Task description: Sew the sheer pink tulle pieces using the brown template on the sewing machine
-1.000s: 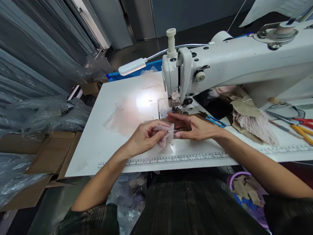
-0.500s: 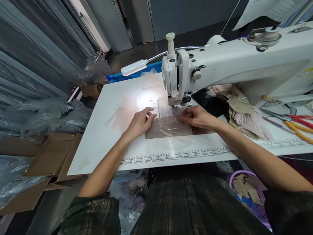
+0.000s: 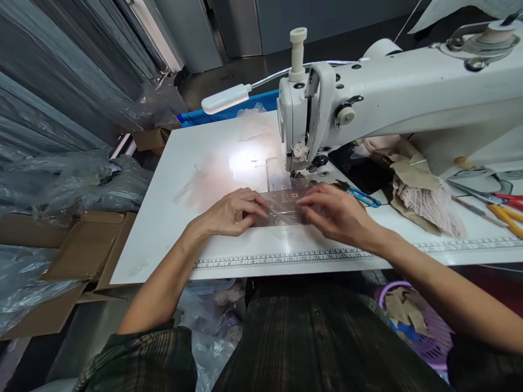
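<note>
A thin, sheer brownish piece of fabric [image 3: 281,216] lies on the white table in front of the sewing machine's needle area [image 3: 293,174]. At its left end my left hand [image 3: 232,212] is closed, fingers curled and fingertips on the fabric. Across from it, my right hand [image 3: 339,213] grips the right end with bent fingers, slightly smeared by motion. Under and behind the fabric is the machine's bed plate [image 3: 278,181] with small red marks. A pair of blue thread snips [image 3: 363,197] rests just right of my right hand.
The white machine arm [image 3: 400,90] spans the right side. A lamp [image 3: 226,99] lights the table. Fabric scraps [image 3: 423,201] and yellow-handled scissors [image 3: 506,218] lie right. A ruler strip [image 3: 278,260] runs along the front edge; below are a purple basket [image 3: 439,343] and, left, a cardboard box [image 3: 87,250].
Both hands have moved slightly toward me, with my right hand also shifting right. The blue snips now show beside it. The view has shifted a little, with the machine appearing larger.
</note>
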Motion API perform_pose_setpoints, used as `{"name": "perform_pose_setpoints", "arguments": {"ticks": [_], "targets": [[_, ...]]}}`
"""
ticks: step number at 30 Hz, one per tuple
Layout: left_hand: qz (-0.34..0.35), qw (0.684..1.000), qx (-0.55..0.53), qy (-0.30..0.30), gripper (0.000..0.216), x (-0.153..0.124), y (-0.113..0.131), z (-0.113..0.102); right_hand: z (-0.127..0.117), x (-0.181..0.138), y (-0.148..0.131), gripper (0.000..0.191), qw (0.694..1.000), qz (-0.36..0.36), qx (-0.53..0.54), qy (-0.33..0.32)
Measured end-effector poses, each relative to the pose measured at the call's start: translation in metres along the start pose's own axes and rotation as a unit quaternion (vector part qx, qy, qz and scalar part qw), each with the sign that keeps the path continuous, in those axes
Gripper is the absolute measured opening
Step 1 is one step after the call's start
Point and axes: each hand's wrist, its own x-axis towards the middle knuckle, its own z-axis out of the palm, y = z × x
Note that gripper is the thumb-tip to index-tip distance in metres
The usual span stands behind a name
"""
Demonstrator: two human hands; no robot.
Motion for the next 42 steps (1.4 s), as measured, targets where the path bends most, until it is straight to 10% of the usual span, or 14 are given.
{"name": "perform_pose_setpoints", "arguments": {"ticks": [8, 14, 20, 25, 30, 33, 37, 42], "targets": [[-0.035, 0.998, 0.036, -0.024, 0.04, -0.02, -0.011, 0.004, 0.068, -0.004, -0.027, 0.029, 0.977, -0.128, -0.11, -0.132], [-0.009, 0.999, 0.036, -0.025, 0.026, -0.021, -0.009, 0.007, 0.069, 0.007, -0.013, 0.017, 0.992, 0.031, 0.103, -0.07], [0.023, 0.992, 0.07, 0.102, 0.087, -0.002, -0.006, 0.026, 0.029, 0.016, -0.003, 0.022, 0.79, 0.383, 0.478, 0.035], [0.084, 0.984, 0.025, 0.155, 0.055, 0.025, -0.015, 0.037, 0.014, 0.012, -0.001, 0.021, 0.732, 0.425, 0.529, 0.06], [0.075, 0.982, -0.092, 0.15, 0.018, 0.035, -0.011, 0.032, 0.003, 0.005, 0.006, 0.023, 0.752, 0.421, 0.504, 0.056], [0.064, 0.983, -0.096, 0.144, 0.013, 0.037, -0.006, 0.029, -0.002, 0.002, 0.014, 0.015, 0.82, 0.396, 0.409, 0.06], [0.061, 0.985, -0.079, 0.142, 0.009, 0.039, 0.004, 0.024, -0.002, -0.001, 0.016, 0.016, 0.963, 0.186, 0.121, 0.151], [0.032, 0.985, -0.097, 0.138, 0.007, 0.04, 0.021, 0.016, 0.008, -0.001, 0.001, 0.028, 0.991, -0.052, -0.061, 0.11]]}}
